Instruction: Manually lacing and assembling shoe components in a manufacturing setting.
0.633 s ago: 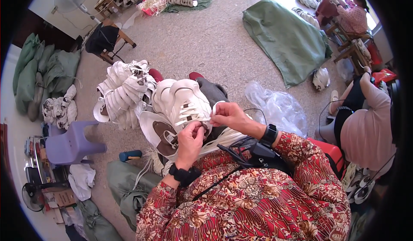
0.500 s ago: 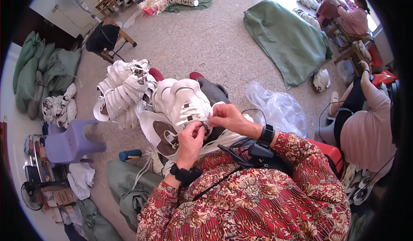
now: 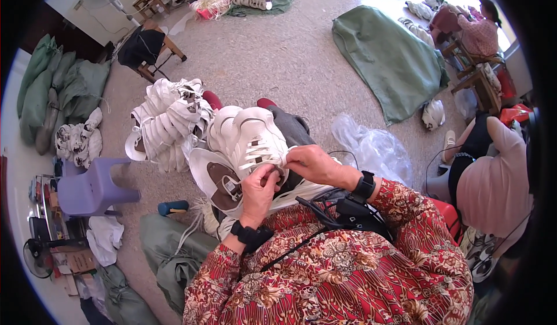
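A white sneaker upper lies across my lap, a flat white lace crossing its eyelets. My left hand pinches the opening edge of this upper, thumb and fingertips together. Just right of it, my right hand is closed on the lace beside the top eyelets; the exact grip is partly hidden by the fingers. More white uppers are stacked under and beside this one, and another with a brown lining lies open to the left. Loose white laces trail below my hands.
A tall pile of white uppers stands on the floor ahead left. Nearby are a purple plastic stool, clear plastic film and a green sack. Another person sits close on the right; one more sits far right.
My right hand has shifted slightly right and down near the eyelets; my left hand stays at the upper's edge. The person on the right has lowered an arm.
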Demonstrator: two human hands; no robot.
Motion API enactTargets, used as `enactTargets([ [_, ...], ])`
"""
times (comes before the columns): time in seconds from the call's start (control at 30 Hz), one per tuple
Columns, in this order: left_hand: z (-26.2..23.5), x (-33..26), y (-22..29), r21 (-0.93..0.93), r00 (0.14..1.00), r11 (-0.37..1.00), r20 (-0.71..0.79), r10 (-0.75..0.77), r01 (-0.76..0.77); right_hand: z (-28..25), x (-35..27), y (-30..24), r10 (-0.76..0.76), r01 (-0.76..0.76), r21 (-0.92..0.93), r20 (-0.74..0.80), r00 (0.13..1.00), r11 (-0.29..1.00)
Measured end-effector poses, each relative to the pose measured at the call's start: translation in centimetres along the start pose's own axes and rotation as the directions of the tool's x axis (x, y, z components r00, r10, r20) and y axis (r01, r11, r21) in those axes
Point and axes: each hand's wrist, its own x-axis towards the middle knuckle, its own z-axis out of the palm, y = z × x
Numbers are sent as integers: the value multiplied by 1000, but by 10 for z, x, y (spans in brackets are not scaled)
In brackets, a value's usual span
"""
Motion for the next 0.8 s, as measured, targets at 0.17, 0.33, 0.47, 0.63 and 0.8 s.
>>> enactTargets([
  [0.17, -2, 1, -4, 46, 1000, 999, 11, 3, -4, 10, 0, 5, 182, -185, 259, 35, 983, 948],
  [0.33, 0, 1, 6, 83, 1000, 997, 1, 10, -10, 14, 1, -8, -15, 6, 206, 42, 999, 979],
  [0.47, -12, -6, 9, 232, 1000, 972, 2, 25, -25, 17, 3, 1, -164, 164, -108, 12, 986, 981],
  [0.63, -75, -54, -7, 466, 998, 882, 41, 55, -67, 10, 4, -8, -44, 51, -198, 39, 998, 979],
  [0.8, -122, -80, -18, 661, 995, 744, 70, 72, -100, 3, 5, -16, -67, 70, -24, 108, 992, 997],
])
